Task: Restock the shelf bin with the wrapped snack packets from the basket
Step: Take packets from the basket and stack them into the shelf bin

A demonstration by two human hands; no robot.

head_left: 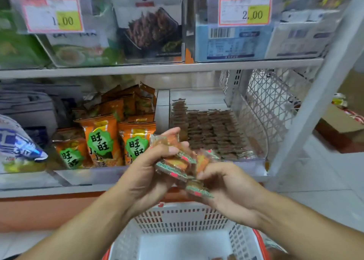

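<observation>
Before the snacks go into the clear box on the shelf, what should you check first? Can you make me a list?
1. Left hand grips some small clear-wrapped snack packets: ok.
2. Right hand holds more of them: ok.
3. Clear plastic shelf bin with rows of brown packets has its top open: ok.
4. Room left in the bin: ok, a bare patch shows at the back.
5. Packets lined up flat like the rows: not ok, they are bunched and tilted.
6. More packets left in the white plastic basket with red rim: cannot tell, only a little shows at the bottom edge.
</observation>
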